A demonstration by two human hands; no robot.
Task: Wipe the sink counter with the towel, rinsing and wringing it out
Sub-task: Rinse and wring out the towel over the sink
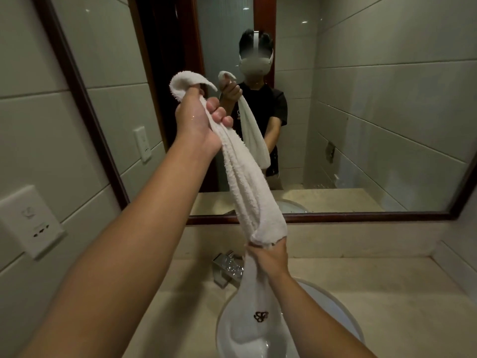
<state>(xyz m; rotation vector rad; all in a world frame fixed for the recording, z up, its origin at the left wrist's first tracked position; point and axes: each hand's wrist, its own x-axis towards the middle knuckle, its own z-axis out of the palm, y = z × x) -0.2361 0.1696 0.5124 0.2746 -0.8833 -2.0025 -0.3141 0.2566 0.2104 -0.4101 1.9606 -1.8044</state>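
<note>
Left hand (200, 117), raised, grips the upper end of the white towel (245, 182); right hand (268, 257), lower, clenches its middle; the monogrammed tail hangs into the basin (343, 324) below the faucet (227, 267).

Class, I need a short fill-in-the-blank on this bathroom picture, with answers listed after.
1. Both hands grip a white ____.
2. The left hand holds the towel higher than the ____ hand.
3. The towel's lower end hangs over the ____, beside the tap.

Missing words: towel; right; sink
</note>
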